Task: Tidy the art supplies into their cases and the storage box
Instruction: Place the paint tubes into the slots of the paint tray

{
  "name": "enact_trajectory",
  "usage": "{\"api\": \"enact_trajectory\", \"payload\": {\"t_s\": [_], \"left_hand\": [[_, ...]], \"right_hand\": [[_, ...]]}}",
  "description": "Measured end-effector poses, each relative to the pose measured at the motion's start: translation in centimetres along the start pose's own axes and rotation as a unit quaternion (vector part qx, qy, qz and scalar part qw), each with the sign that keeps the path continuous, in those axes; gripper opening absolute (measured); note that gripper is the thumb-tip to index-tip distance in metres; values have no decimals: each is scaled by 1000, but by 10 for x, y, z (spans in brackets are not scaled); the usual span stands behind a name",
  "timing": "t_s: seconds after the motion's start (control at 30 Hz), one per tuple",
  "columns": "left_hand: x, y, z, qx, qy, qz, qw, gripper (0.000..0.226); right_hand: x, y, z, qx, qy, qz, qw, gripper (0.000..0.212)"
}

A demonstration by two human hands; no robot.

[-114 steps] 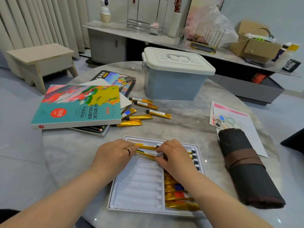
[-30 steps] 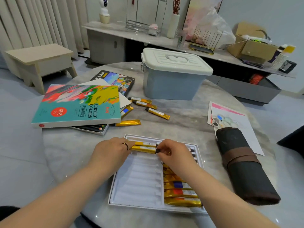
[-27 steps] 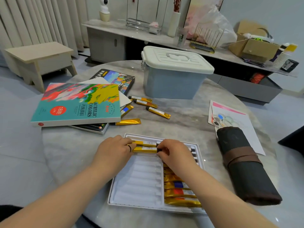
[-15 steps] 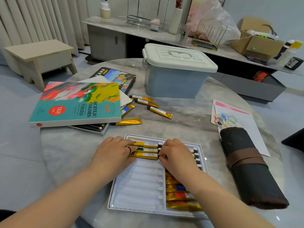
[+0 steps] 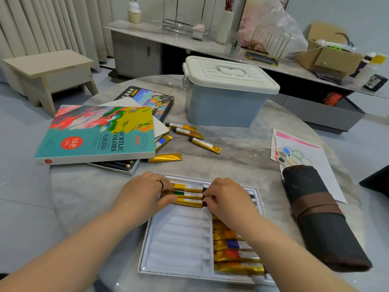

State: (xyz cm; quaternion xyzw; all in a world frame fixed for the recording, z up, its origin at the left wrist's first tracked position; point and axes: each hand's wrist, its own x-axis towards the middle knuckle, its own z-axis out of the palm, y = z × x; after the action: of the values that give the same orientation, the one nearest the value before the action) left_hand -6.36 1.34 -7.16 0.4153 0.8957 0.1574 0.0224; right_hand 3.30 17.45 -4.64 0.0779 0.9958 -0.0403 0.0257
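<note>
- Step: filling the white moulded plastic tray (image 5: 179,239) with gold acrylic paint tubes. I'm seating the third gold tube (image 5: 189,202) in the left column, beside two already in the far slots.
- Left hand (image 5: 143,194): fingers bent over the flat tail ends of those tubes. Right hand (image 5: 227,199): fingertips curled at the cap ends. Can't tell pinch from press on either.
- The right column looks mostly filled, though my arm hides part of it. The nearer left slots are empty.
- Five loose gold tubes (image 5: 205,145) lie on the round grey marble table (image 5: 242,161), between the tray and the pale blue storage box with white lid (image 5: 227,98), which is closed.
- Next, my read: let go, reach forward for a loose tube and lay it cap toward centre in the next free slot.
- Readable: the teal paint-set lid (image 5: 94,133) says "ACRYLIC COLORS", with "18" and "12ML" in a red circle. The tube labels are too small to read.
- The rolled dark fabric case with brown strap (image 5: 320,218) lies to the right, untouched.
</note>
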Motion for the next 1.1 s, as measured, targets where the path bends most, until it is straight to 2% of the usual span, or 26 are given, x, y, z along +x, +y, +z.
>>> {"api": "enact_trajectory", "payload": {"t_s": [0.1,0.27,0.47,0.6,0.67,0.77,0.83,0.93,1.0,1.1], "left_hand": [[9,-9,-5,-40,22,-43,998,35],[16,-18,-10,-72,21,-57,996,31],[18,-28,-18,-104,84,-77,988,26],[21,-34,-17,-107,65,-102,987,25],[21,-35,-16,-104,62,-106,987,25],[21,-29,-18,-95,53,-108,988,26],[20,-23,-22,-100,62,-103,988,28],[17,-11,-24,-118,112,-85,983,33],[12,-1,-26,-92,158,-28,983,35],[7,10,-19,-17,161,63,985,42]], "right_hand": [[20,12,-13,74,-1,88,993,32],[81,29,-17,83,-37,171,981,33],[137,32,-4,12,-12,171,985,35],[147,33,9,-17,-7,167,986,35],[150,32,11,15,-5,174,985,35],[145,28,7,147,-21,203,968,35],[137,22,-1,297,-1,225,928,29],[110,7,-21,550,-1,252,796,7],[87,-4,-26,628,-32,242,739,9],[49,-20,-23,683,-67,232,689,12]]}}
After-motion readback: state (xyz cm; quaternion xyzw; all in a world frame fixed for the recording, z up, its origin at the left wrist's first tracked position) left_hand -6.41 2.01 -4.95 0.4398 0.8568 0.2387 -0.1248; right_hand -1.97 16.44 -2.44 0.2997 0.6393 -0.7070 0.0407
